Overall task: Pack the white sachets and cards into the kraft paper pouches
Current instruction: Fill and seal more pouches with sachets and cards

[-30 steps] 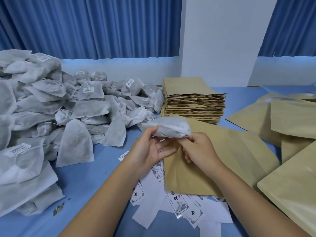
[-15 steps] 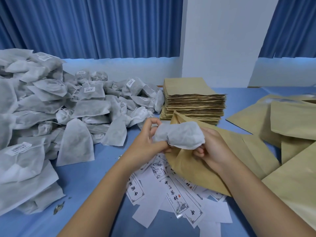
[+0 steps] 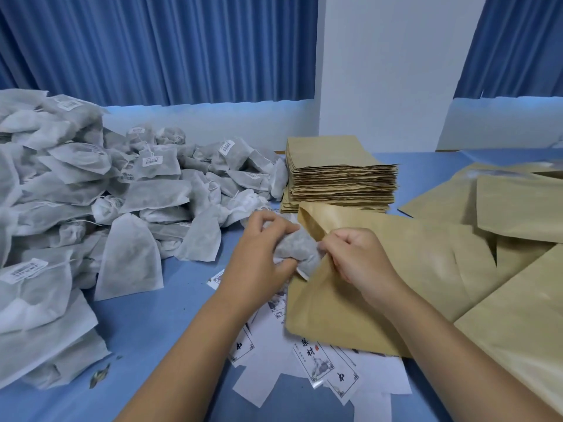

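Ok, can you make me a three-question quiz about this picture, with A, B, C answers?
1. Where is the stack of pouches? A) on the floor B) on the table, right of the sachet pile C) in a box
2. What colour is the table? A) red B) green C) blue
3. The sachet in the left hand is: A) flat on the table B) at the open mouth of the pouch C) on the curtain

Answers: 1 B, it stands beside the pile; 2 C, blue shows all around; 3 B, the right hand holds the pouch open.
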{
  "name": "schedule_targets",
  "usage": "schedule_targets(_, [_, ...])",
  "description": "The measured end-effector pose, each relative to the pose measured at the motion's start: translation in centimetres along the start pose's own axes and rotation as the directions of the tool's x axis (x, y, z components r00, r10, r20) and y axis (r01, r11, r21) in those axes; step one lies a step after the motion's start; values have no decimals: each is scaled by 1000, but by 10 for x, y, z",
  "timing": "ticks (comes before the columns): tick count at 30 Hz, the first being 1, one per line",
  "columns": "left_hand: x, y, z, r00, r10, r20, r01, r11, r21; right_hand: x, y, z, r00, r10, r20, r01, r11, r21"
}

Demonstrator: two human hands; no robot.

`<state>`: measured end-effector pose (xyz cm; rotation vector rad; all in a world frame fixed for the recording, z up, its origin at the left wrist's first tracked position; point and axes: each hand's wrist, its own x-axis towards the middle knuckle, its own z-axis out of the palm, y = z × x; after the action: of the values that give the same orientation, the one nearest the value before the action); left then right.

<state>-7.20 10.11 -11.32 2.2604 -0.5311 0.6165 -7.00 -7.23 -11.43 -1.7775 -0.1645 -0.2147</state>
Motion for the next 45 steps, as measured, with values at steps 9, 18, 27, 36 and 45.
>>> schedule_targets(9, [-1, 8, -1, 912, -289, 291, 389, 835, -390, -4, -8, 2, 990, -123, -70, 121, 992, -33])
schedule_targets(18, [-5, 11, 19, 959, -44, 278, 34, 999, 41, -9, -18, 3, 984, -176, -15, 176, 983, 57])
schedule_targets(27, [0, 20, 12, 867, -192, 459, 379, 853, -360, -8, -23, 5, 996, -65, -62, 73, 988, 138])
schedule_targets(36, [7, 3, 2, 853, -230, 469, 399, 865, -303, -7, -23, 14, 976, -196, -91, 181, 972, -150])
schedule_targets(45, [8, -60, -18, 770, -591, -241, 630, 641, 438, -8, -15, 12, 974, -213, -74, 194, 960, -204])
